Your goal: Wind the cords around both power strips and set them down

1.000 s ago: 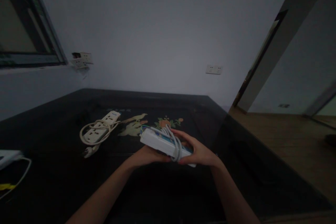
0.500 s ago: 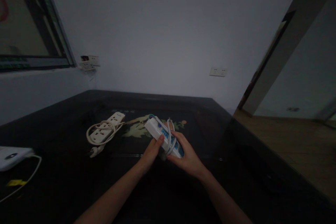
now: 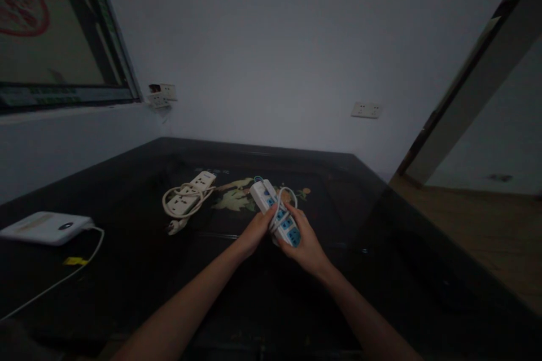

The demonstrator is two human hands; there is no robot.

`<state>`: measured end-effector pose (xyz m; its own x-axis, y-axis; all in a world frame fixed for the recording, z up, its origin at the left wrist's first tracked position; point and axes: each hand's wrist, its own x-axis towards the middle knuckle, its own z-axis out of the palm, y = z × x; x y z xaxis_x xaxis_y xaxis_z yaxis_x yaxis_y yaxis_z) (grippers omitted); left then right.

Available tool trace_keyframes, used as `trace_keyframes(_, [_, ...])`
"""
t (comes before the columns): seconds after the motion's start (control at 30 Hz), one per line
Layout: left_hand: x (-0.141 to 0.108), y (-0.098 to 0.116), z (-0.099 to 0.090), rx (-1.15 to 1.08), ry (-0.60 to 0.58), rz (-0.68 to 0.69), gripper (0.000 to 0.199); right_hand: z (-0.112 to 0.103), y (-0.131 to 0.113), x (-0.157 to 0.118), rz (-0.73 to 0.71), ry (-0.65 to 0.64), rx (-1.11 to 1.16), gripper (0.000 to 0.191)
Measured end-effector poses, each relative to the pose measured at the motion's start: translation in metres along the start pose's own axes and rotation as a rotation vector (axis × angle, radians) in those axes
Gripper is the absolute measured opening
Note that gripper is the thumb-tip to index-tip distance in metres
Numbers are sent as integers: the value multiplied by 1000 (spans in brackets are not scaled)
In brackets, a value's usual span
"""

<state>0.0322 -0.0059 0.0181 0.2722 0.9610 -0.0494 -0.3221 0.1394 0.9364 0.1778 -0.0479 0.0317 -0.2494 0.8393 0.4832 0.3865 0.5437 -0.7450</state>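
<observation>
Over the bench (image 3: 144, 282), a held power strip (image 3: 263, 192) sits between the left hand (image 3: 255, 232) and right hand (image 3: 308, 245). From there, a second power strip (image 3: 201, 181) lies at ten o'clock, its cord (image 3: 166, 203) looped around it; a boxy device (image 3: 46, 227) lies at nine, its cable (image 3: 100, 243) running toward eight. The wall (image 3: 262, 67) stands at twelve, with a socket panel (image 3: 366, 110) at one.

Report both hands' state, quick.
Left hand: closed on the blue-and-white power strip, near its middle.
Right hand: closed on the same strip, nearer its lower end.
</observation>
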Motion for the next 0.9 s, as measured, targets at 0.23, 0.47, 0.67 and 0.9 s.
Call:
trace_keyframes(0.23, [2, 6, -8, 489, 119, 161, 53, 3, 0, 1, 36, 89, -24, 71])
trace_keyframes(0.47, [-10, 13, 1, 660, 135, 393, 32, 0, 7, 2, 109, 233, 22, 67])
trace_keyframes(0.67, [-17, 1, 11, 517, -69, 302, 44, 4, 2, 0, 24, 185, 49, 74])
trace_keyframes(0.9, [-8, -2, 10, 115, -64, 257, 58, 2, -3, -2, -57, 2, 71, 86])
